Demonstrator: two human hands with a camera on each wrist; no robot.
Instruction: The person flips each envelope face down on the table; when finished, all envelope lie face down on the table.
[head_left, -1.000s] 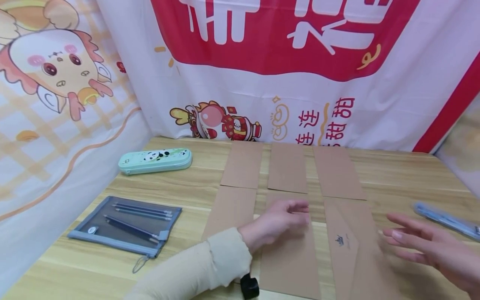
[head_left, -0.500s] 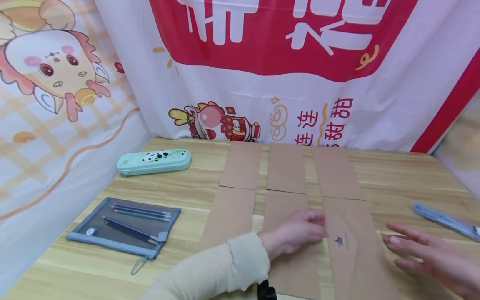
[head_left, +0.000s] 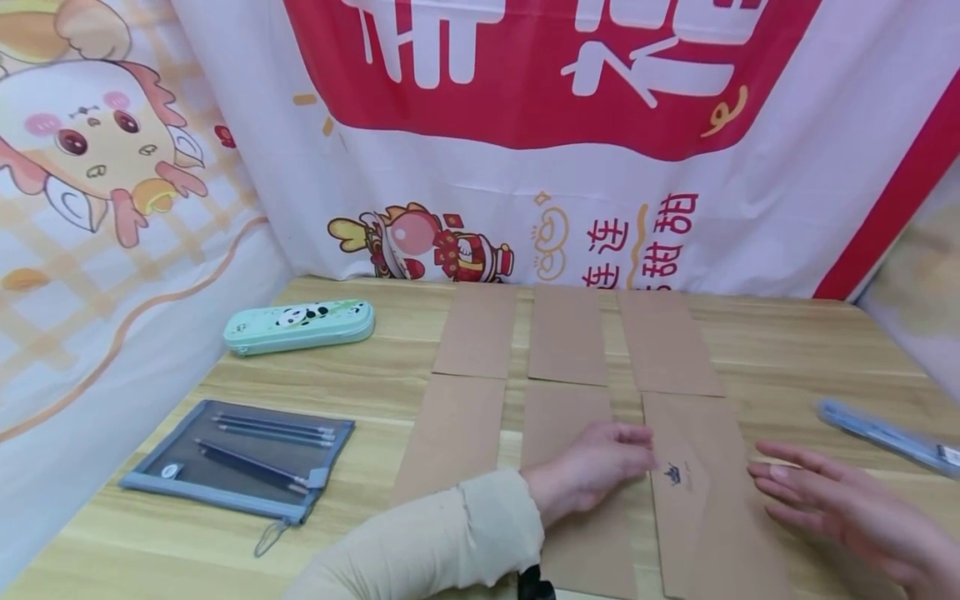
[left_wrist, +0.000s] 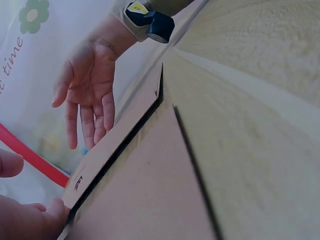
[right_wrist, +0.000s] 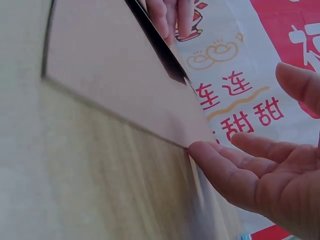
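A brown paper envelope (head_left: pixel 701 517) with a small crown print lies at the front right of two rows of similar ones. My left hand (head_left: pixel 596 467) reaches in from its left, fingertips right at that edge, over the front middle envelope (head_left: pixel 566 417). On the other side, my right hand (head_left: pixel 847 504) is held on edge, fingers loosely extended. The right wrist view has a fingertip of the right hand (right_wrist: pixel 265 175) at the border of the envelope (right_wrist: pixel 110 60). Neither hand is curled round anything.
Several more envelopes, such as the back left one (head_left: pixel 476 333), lie flat. A mesh zip pouch (head_left: pixel 243 454) with pencils and a mint panda pencil case (head_left: pixel 300 327) are at the left. A slim blue item (head_left: pixel 885 433) lies right. Printed cloth (head_left: pixel 465 183) hangs behind.
My left hand has moved right, from over the front middle envelope to the left edge of the crown-printed one. The right hand stays by its right edge. The head view has shifted slightly.
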